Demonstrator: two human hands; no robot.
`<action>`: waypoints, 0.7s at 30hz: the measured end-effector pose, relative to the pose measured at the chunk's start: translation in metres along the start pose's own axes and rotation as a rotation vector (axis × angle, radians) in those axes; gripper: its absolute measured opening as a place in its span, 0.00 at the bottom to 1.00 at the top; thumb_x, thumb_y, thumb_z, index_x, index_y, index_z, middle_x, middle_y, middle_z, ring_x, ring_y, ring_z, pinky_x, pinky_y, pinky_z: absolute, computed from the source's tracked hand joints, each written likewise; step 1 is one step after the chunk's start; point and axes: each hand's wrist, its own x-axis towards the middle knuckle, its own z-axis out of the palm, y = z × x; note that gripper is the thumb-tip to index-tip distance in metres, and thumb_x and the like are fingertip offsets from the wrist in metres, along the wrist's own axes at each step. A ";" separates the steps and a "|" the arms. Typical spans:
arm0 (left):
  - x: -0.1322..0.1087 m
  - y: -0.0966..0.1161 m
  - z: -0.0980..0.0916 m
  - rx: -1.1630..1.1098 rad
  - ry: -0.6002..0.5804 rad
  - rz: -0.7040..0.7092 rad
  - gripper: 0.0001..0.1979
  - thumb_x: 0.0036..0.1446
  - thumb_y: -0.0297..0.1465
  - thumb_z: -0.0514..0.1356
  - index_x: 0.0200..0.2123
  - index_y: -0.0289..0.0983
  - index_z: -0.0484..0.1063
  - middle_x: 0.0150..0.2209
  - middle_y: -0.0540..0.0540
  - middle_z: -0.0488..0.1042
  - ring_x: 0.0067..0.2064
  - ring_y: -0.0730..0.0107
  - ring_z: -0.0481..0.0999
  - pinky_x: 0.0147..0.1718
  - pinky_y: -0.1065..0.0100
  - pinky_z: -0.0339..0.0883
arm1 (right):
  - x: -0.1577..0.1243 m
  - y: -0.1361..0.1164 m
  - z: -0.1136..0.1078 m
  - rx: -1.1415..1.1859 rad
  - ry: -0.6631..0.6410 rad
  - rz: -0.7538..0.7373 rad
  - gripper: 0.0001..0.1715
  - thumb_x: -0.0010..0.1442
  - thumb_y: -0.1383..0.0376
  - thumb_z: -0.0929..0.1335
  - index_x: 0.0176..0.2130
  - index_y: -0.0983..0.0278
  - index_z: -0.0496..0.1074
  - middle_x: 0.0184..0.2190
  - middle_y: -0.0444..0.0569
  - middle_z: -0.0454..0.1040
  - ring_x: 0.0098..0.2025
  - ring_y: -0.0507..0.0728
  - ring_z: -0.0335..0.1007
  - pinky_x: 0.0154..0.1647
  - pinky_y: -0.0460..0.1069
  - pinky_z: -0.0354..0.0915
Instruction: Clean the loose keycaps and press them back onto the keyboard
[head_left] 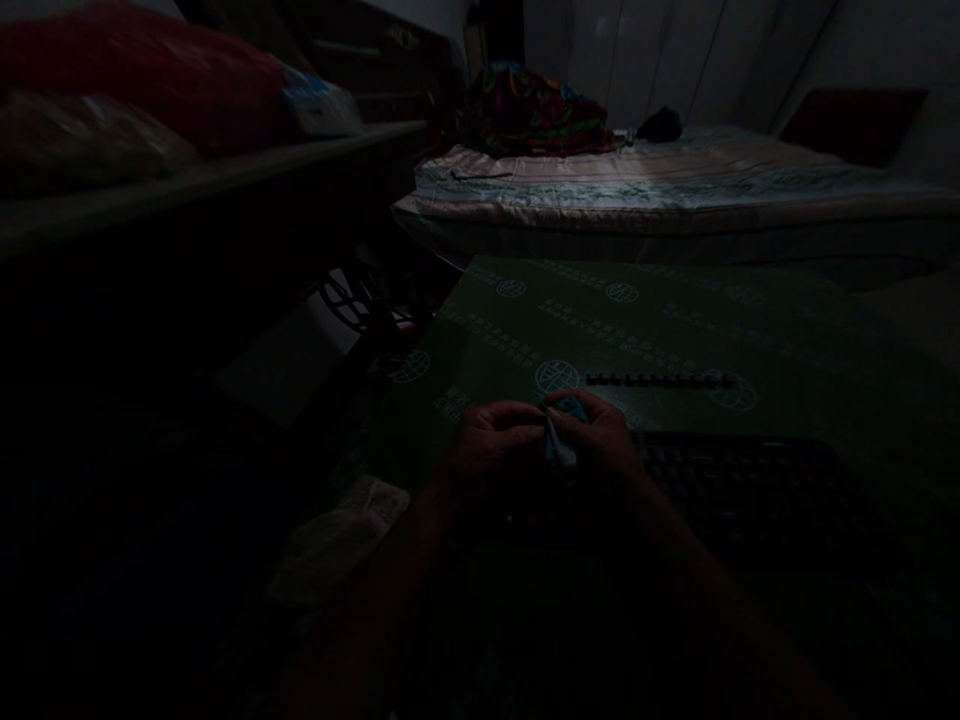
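Observation:
In the dim head view, my right hand [600, 430] is closed around a light-blue cloth [559, 450], part of which hangs below the fingers. My left hand [495, 440] meets it from the other side in a pinch. Whatever lies between the left fingertips is too small and dark to name. Both hands are over the left part of a black keyboard [742, 490]. Just beyond them, a row of small black pieces that look like keycaps [660, 380] lies on the green table [585, 320].
A pale crumpled cloth [360, 520] lies left of my forearms. Further left stands a dark table with a red bag [150, 70] and a blue-white packet [322, 105] on top. Behind the green table is a bed [637, 190] with a patterned blanket [525, 110].

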 end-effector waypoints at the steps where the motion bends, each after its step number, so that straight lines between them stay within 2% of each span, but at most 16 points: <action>1: 0.000 0.000 0.000 0.036 0.011 0.012 0.10 0.41 0.29 0.68 0.31 0.36 0.78 0.28 0.50 0.78 0.28 0.72 0.75 0.31 0.71 0.69 | 0.000 0.000 -0.001 -0.004 0.008 -0.004 0.24 0.37 0.55 0.75 0.34 0.65 0.73 0.21 0.41 0.69 0.21 0.49 0.62 0.22 0.45 0.58; 5: 0.000 0.002 0.002 0.215 0.047 0.083 0.09 0.42 0.28 0.67 0.31 0.35 0.78 0.30 0.49 0.79 0.31 0.71 0.76 0.32 0.73 0.68 | 0.001 -0.002 -0.003 -0.012 0.037 -0.030 0.24 0.38 0.54 0.74 0.34 0.65 0.73 0.22 0.42 0.70 0.22 0.49 0.63 0.24 0.45 0.60; 12: -0.001 0.001 0.005 0.425 0.065 0.183 0.09 0.45 0.29 0.63 0.32 0.34 0.78 0.32 0.47 0.79 0.34 0.66 0.77 0.32 0.71 0.68 | 0.001 0.001 0.001 -0.177 0.019 -0.082 0.22 0.37 0.57 0.75 0.34 0.64 0.74 0.22 0.41 0.69 0.23 0.49 0.62 0.23 0.44 0.58; 18: -0.002 0.002 0.005 0.407 0.025 0.174 0.09 0.47 0.30 0.62 0.34 0.34 0.78 0.32 0.47 0.79 0.34 0.66 0.77 0.33 0.71 0.68 | 0.002 0.000 -0.001 -0.049 0.025 -0.024 0.21 0.36 0.57 0.75 0.32 0.65 0.73 0.20 0.40 0.68 0.21 0.48 0.62 0.23 0.44 0.58; 21: -0.002 0.002 0.004 0.429 0.044 0.210 0.09 0.46 0.31 0.64 0.33 0.35 0.78 0.32 0.47 0.79 0.35 0.65 0.77 0.34 0.71 0.68 | 0.003 -0.003 -0.003 -0.045 0.054 -0.028 0.23 0.35 0.57 0.75 0.32 0.65 0.73 0.21 0.42 0.70 0.22 0.49 0.63 0.23 0.45 0.59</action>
